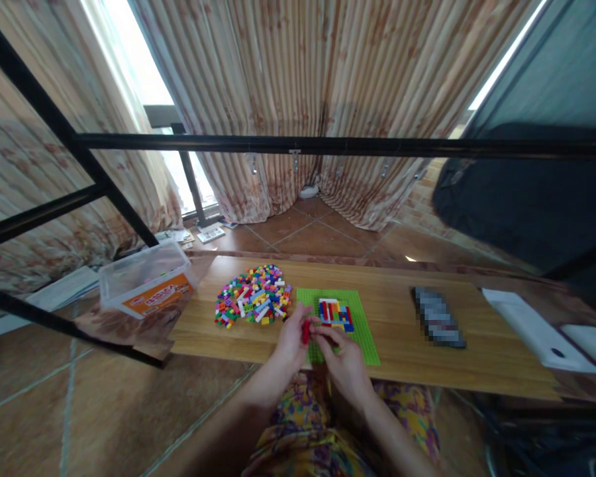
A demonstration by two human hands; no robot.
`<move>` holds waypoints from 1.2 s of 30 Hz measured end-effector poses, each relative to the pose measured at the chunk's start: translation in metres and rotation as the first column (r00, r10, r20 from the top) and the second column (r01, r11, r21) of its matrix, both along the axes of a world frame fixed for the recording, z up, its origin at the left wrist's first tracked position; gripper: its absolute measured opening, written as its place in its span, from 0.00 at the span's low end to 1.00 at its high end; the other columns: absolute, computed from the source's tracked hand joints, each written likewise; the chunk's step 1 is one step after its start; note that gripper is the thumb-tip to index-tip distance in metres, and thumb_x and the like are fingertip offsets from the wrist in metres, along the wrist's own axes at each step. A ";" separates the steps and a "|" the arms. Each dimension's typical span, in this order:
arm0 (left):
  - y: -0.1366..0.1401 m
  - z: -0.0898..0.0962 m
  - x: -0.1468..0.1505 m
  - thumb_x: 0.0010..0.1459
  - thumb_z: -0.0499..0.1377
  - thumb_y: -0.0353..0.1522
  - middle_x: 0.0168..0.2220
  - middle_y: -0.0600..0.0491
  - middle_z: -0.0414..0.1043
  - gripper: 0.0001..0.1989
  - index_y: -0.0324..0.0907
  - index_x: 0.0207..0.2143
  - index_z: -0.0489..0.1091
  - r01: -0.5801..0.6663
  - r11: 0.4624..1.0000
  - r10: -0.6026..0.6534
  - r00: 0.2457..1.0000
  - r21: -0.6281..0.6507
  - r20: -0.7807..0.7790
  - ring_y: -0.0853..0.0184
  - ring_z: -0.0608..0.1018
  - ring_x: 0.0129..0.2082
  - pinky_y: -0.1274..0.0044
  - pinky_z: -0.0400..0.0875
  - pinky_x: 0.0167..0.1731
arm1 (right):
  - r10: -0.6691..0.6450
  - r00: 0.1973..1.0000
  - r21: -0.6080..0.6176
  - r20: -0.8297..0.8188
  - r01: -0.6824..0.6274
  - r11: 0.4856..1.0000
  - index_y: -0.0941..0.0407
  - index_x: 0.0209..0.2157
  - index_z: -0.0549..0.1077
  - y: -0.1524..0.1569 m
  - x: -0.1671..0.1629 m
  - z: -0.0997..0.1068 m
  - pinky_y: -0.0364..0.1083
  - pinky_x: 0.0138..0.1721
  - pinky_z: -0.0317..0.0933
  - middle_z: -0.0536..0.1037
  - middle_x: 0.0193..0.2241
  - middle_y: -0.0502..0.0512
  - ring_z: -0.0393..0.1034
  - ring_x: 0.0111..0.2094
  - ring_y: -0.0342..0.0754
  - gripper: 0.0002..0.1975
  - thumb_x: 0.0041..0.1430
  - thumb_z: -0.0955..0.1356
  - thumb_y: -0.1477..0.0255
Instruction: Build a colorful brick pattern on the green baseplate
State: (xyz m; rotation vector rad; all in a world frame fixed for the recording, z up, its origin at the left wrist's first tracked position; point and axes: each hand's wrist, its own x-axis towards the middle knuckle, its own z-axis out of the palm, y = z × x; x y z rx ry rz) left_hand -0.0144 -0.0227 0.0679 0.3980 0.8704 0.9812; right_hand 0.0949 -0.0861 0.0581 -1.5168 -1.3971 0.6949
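Note:
A small red toy brick [306, 332] is held up over the near left part of a green studded baseplate [363, 331]. The fingers of my left hand [293, 339] are closed around it. From the other side, my right hand [342, 361] has its thumb and fingertips pinched together at the same brick; the exact contact is partly hidden. Just beyond the hands, a block of joined bricks [336, 313] in red, white, yellow and blue sits on the baseplate. My right fingers cover its near edge.
Left of the baseplate lies a heap of loose coloured bricks [253, 295] on the wooden table [392, 298]. A blurred dark object [437, 318] rests on the right. Beyond the table's left end is a clear plastic box [146, 278] with an orange label. A black metal bar [298, 144] crosses ahead.

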 end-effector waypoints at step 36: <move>0.042 -0.039 0.011 0.55 0.58 0.28 0.46 0.46 0.74 0.16 0.40 0.47 0.71 0.328 0.726 0.251 0.692 0.604 -0.677 0.61 0.75 0.47 0.66 0.68 0.52 | 0.001 0.892 0.021 0.452 -0.012 1.000 0.56 0.36 0.78 0.064 0.085 -0.009 0.48 0.42 0.64 0.77 0.35 0.57 0.71 0.37 0.49 0.13 0.61 0.62 0.71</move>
